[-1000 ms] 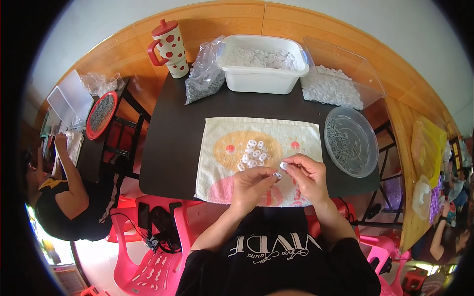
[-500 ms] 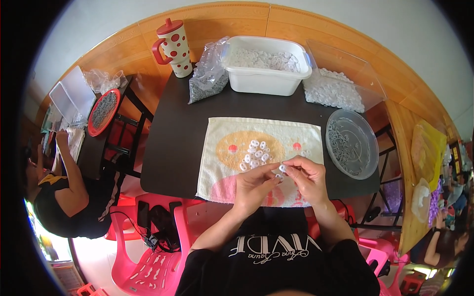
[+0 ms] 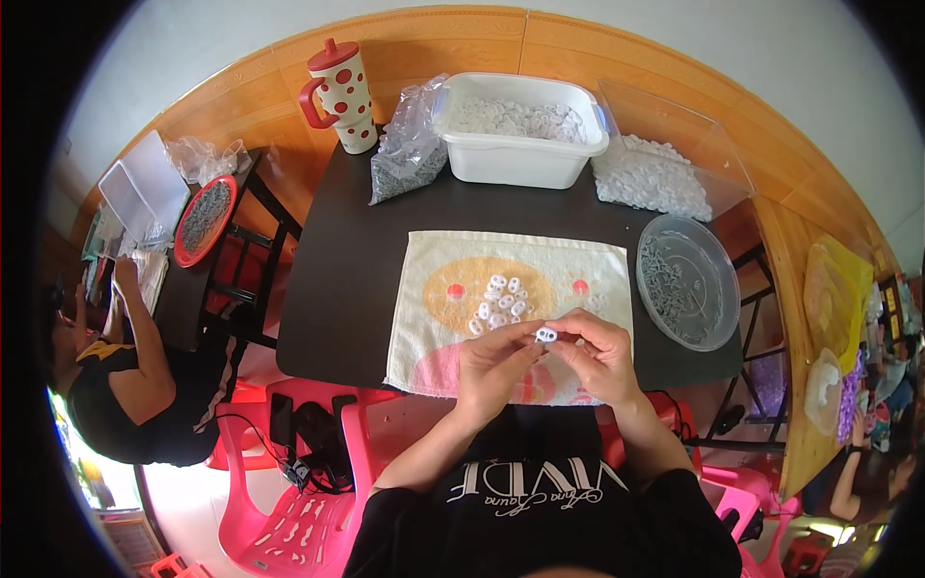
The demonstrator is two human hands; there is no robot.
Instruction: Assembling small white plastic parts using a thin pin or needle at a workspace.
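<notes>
Over the near part of the towel (image 3: 607, 252), my left hand (image 3: 491, 364) and my right hand (image 3: 595, 358) meet, fingertips closed on a small white two-hole plastic piece (image 3: 546, 335). Its two dark holes show between the thumbs and index fingers of both hands. Just beyond my left hand lies a loose pile of similar white two-hole pieces (image 3: 499, 303). A few clear or whitish small parts (image 3: 597, 302) rest on the towel beyond my right hand, too small to make out.
Toward the back stand a spotted tumbler (image 3: 344, 96), a bag of small grey parts (image 3: 409, 169), a white tub (image 3: 525, 159) and a clear box of white pieces (image 3: 655, 178). At right sits a round clear tray (image 3: 708, 299) with grey parts. Another person (image 3: 135, 376) sits at left.
Small white parts showed apart at my fingertips before; now one two-hole piece shows there, holes facing up. My fingers have shifted slightly around it; the pile looks the same.
</notes>
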